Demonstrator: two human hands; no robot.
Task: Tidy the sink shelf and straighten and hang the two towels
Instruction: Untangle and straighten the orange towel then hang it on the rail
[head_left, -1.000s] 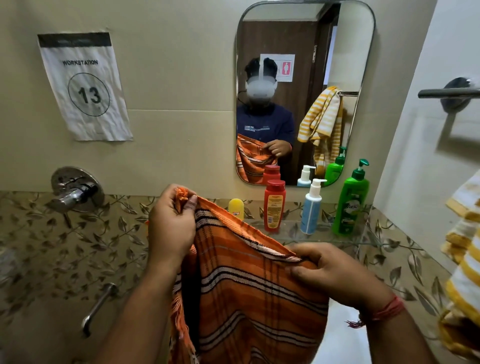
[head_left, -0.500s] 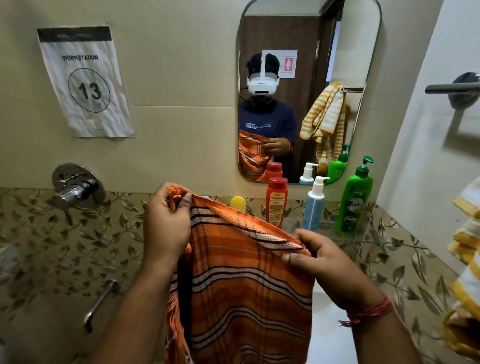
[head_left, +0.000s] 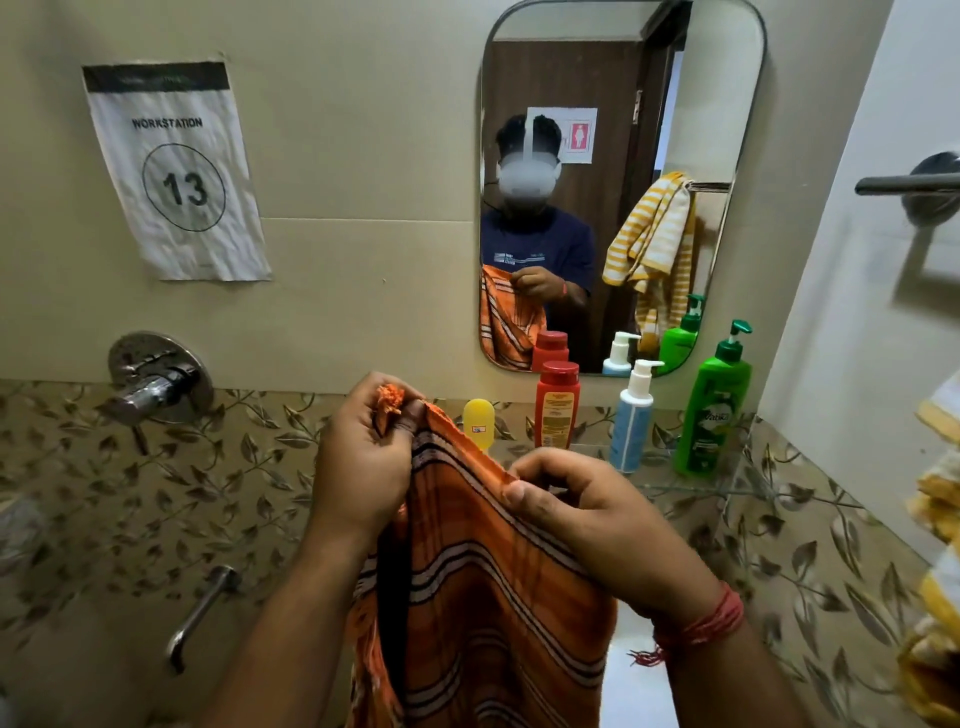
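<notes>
Bathroom wall, mirror (head_left: 618, 104) above glass shelf (head_left: 691, 486) with four bottles. Both hands pinch top edge of orange towel (head_left: 483, 597): left hand (head_left: 363, 457) at fringed corner, right hand (head_left: 587, 509) further along. Straightening step. Next: pull edge taut, carry to rail (head_left: 904, 183).

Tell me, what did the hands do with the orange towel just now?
The right hand slid left along the orange towel's top edge, closer to the left hand, so the stretch between them got shorter. Both hands kept pinching it. The bottles on the shelf stayed put.
</notes>
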